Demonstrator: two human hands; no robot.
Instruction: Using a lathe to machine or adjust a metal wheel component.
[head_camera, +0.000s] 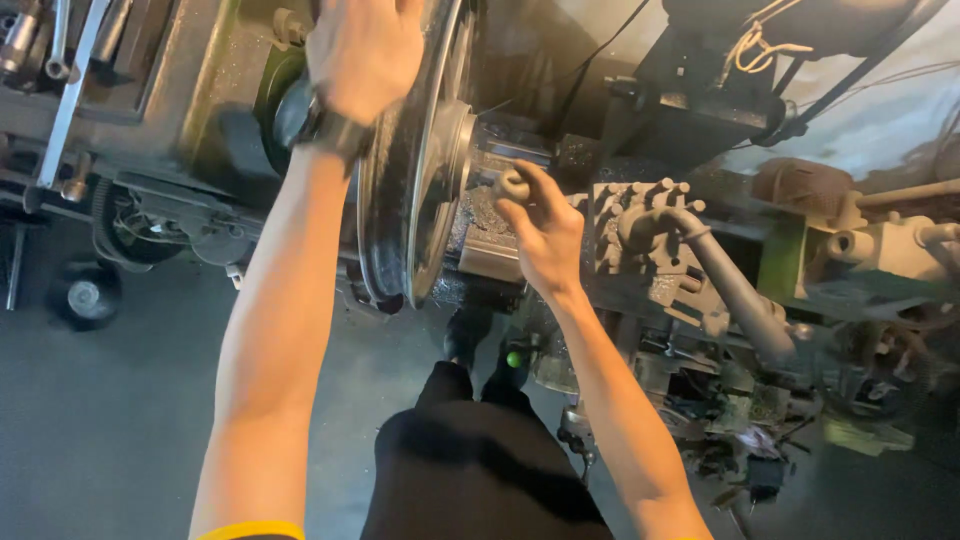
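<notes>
Both hands on the lathe, head view: my left hand (365, 50) lies flat, fingers spread, steadying the big metal disc (415, 160) at the chuck, right hand (540, 225) pinches a small rounded knob (513, 184) beside the tool post (640, 235).

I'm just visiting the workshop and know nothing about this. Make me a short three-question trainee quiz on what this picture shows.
1. True or false: the left hand rests on the big round metal disc mounted on the machine.
2. What do the fingers of the right hand pinch?
A. a small grey knob
B. a yellow cloth
C. a paintbrush
3. Fill in: the strap-like thing on the left wrist is a dark ____.

Key
1. True: the left hand lies against the disc near its upper edge.
2. A: the fingertips close on the knob just right of the disc.
3. Wristwatch, or a similar dark band.
</notes>
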